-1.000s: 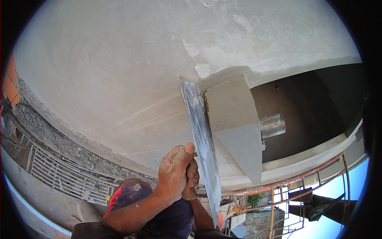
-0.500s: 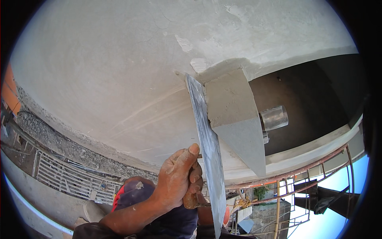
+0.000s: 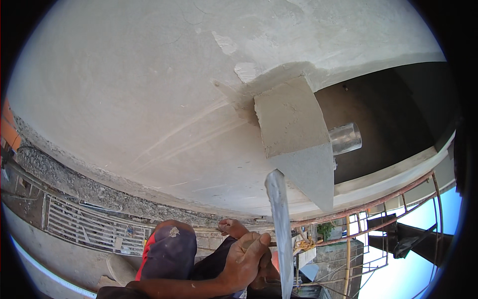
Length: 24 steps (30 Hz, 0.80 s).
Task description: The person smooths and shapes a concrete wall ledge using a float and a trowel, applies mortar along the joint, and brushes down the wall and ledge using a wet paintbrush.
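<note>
As the head view shows, my left hand [image 3: 247,259] grasps the long metal float [image 3: 280,224], its blade just right of my fingers [image 3: 263,240], long axis near upright, tip below the plastered block [image 3: 294,117]; my right hand's grip I cannot tell.

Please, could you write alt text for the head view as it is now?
A person's left hand grips a long trowel near an angular grey block on a pale plastered wall. Beside the block, a metal cylinder shows against a dark opening; scaffolding stands at lower right.
</note>
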Motion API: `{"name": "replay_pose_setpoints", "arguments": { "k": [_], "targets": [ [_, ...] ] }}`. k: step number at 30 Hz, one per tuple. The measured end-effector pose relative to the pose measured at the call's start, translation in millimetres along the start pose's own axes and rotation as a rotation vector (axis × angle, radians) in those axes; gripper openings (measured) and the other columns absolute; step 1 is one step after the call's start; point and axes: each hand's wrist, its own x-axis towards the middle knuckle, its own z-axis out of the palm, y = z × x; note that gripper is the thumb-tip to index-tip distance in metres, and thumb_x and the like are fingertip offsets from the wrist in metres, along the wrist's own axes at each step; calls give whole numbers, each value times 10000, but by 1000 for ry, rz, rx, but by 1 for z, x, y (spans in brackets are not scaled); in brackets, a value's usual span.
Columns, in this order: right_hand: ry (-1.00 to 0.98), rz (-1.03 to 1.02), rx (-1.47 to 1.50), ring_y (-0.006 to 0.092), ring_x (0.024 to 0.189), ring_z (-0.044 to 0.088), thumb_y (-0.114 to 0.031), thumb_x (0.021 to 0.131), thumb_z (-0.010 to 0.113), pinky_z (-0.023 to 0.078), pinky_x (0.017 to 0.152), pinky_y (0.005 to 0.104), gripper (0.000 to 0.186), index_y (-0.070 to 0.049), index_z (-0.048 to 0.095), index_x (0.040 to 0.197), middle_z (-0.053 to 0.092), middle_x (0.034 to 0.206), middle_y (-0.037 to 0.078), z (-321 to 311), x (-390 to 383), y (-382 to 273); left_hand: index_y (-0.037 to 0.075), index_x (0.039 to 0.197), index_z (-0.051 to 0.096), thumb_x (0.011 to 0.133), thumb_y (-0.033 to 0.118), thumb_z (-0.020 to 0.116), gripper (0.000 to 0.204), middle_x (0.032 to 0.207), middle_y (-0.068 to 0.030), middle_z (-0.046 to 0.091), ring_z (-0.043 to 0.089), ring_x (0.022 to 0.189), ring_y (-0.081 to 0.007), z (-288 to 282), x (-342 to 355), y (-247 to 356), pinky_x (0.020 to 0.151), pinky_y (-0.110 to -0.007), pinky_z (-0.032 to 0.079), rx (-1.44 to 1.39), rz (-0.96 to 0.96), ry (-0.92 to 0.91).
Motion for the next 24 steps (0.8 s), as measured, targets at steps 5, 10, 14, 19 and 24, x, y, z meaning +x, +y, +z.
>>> {"name": "replay_pose_setpoints", "arguments": {
  "k": [5, 10, 14, 19, 24],
  "targets": [
    [8, -41, -48, 161, 806, 673, -188, 843, 635, 530, 746, 313, 330, 40, 641, 1081, 687, 880, 153, 1, 3, 3, 76, 755, 488, 995, 313, 515, 339, 579, -13, 481, 452, 431, -102, -14, 8, 25, 400, -251, 378, 181, 108, 160],
    [14, -81, -105, 160, 802, 672, -186, 842, 634, 529, 745, 313, 329, 42, 641, 1079, 687, 874, 153, 7, 3, 11, 82, 779, 504, 995, 351, 500, 345, 573, -6, 467, 447, 424, -106, -11, 24, 81, 399, -251, 378, -57, 60, 130],
    [19, -129, -147, 159, 799, 671, -184, 841, 633, 529, 744, 312, 327, 43, 641, 1077, 687, 870, 152, 10, 13, 10, 69, 835, 534, 998, 376, 479, 352, 568, 0, 469, 443, 413, -115, -7, 22, 112, 406, -251, 399, -65, -20, 91],
    [25, -177, -188, 158, 795, 670, -182, 840, 632, 529, 744, 311, 326, 44, 641, 1075, 686, 865, 151, 13, 19, 11, 7, 1168, 576, 999, 363, 474, 407, 941, -101, 655, 629, 689, -155, -7, 9, 137, 584, -293, 537, 41, -47, 225],
    [47, -219, -238, 157, 790, 670, -180, 839, 631, 528, 743, 310, 324, 46, 641, 1072, 686, 860, 150, 8, 20, 17, 0, 1246, 546, 992, 340, 496, 428, 1090, -114, 632, 636, 904, -152, -9, 9, 147, 712, -287, 549, 142, -14, 142]
  ]
}}
